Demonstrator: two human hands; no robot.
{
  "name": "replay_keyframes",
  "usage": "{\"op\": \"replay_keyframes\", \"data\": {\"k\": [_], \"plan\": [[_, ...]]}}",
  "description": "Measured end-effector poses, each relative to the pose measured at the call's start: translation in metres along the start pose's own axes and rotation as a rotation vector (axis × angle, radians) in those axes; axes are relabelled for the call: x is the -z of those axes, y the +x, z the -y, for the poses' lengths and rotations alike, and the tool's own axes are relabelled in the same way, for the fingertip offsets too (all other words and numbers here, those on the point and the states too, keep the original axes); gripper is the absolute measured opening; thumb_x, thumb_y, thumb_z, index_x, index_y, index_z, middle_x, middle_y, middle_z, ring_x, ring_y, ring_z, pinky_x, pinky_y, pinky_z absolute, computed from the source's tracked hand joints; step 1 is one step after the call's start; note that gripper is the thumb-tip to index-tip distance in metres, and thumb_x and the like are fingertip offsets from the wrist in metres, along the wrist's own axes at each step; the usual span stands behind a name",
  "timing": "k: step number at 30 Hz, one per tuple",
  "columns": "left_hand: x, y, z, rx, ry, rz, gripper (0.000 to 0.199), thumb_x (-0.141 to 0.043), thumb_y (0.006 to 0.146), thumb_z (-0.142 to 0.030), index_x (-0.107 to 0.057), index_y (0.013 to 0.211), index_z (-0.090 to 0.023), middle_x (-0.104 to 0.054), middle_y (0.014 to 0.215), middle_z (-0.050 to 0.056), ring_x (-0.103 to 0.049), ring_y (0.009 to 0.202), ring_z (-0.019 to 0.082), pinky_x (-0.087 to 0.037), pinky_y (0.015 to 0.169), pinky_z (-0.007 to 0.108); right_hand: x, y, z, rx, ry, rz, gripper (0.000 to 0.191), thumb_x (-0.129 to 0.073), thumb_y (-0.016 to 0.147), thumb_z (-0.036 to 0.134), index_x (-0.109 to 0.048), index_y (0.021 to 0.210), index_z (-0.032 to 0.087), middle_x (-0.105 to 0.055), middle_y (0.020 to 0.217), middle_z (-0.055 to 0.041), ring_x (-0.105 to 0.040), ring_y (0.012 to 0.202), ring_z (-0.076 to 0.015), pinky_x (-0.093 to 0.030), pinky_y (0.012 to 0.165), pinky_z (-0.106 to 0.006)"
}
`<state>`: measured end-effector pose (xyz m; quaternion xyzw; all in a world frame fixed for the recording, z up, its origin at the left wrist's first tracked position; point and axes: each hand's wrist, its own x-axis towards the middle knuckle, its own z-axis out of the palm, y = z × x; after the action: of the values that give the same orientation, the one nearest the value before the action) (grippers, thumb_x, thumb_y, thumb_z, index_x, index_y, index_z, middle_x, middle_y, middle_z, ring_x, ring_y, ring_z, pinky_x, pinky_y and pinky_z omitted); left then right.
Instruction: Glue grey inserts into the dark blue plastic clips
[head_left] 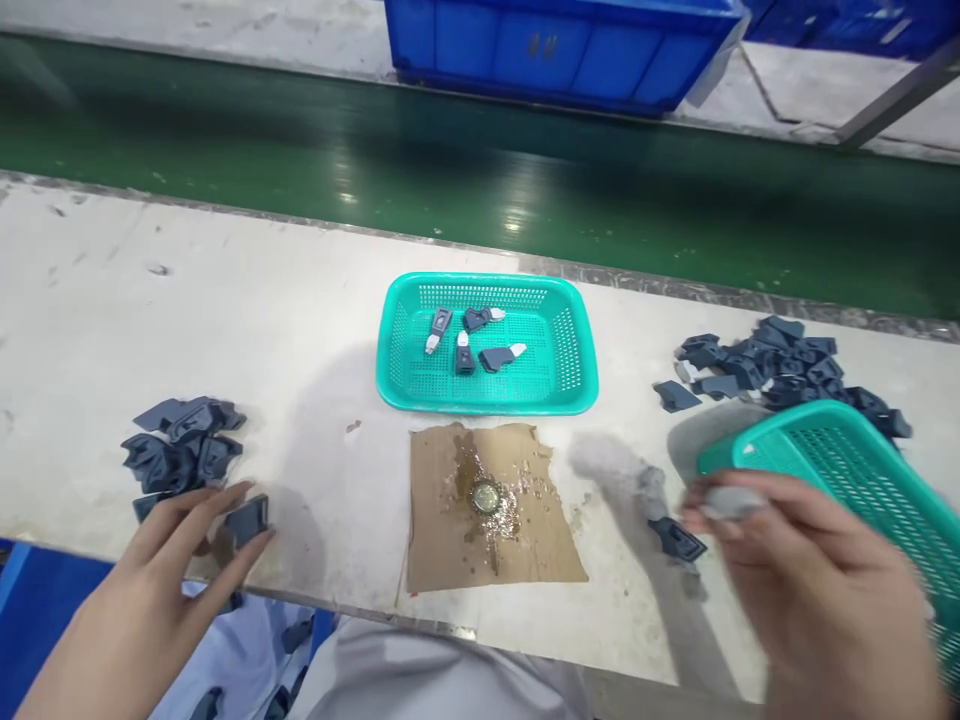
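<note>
Lump [729,502], grey, likely light, pinched at its edges by the right hand [832,580]; beside that grip, left hand [154,580] clasps 1 stiff-looking plastic piece [247,521] between thumb and fingers.

Open tabletop left of cardboard [442,540]

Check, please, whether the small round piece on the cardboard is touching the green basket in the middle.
Apart. The head view shows cardboard between the round piece and the basket.
</note>
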<state>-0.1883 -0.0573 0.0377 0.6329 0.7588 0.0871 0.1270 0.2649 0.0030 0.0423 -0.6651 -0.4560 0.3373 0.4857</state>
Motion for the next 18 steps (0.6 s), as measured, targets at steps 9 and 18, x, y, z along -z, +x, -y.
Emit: {"op": "replay_keyframes", "data": {"k": [9,18], "plan": [[-0.005,0.007,-0.04,0.205,-0.296,0.003,0.037,-0.064,0.086,-0.061,-0.068,0.115,-0.039,-0.071,0.104,0.001,-0.07,0.081,0.027,-0.058,0.052,0.033,-0.08,-0.014,-0.004,-0.257,0.449,0.354,0.017,-0.083,0.082,0.04,-0.08,0.09,0.025,-0.079,0.079,-0.0045,-0.074,0.067,-0.0178,-0.064,0.063,-0.029],[-0.04,0.031,-0.102,0.225,-1.172,0.297,0.026,-0.07,0.094,-0.044,-0.072,0.112,-0.026,-0.079,0.112,0.007,-0.072,0.063,0.016,-0.064,0.06,0.029,-0.086,-0.027,-0.01,-0.104,0.233,0.315,0.009,-0.077,0.089,0.034,-0.076,0.093,0.026,-0.075,0.08,-0.0004,-0.07,0.072,-0.0159,-0.059,0.068,-0.029]]}}
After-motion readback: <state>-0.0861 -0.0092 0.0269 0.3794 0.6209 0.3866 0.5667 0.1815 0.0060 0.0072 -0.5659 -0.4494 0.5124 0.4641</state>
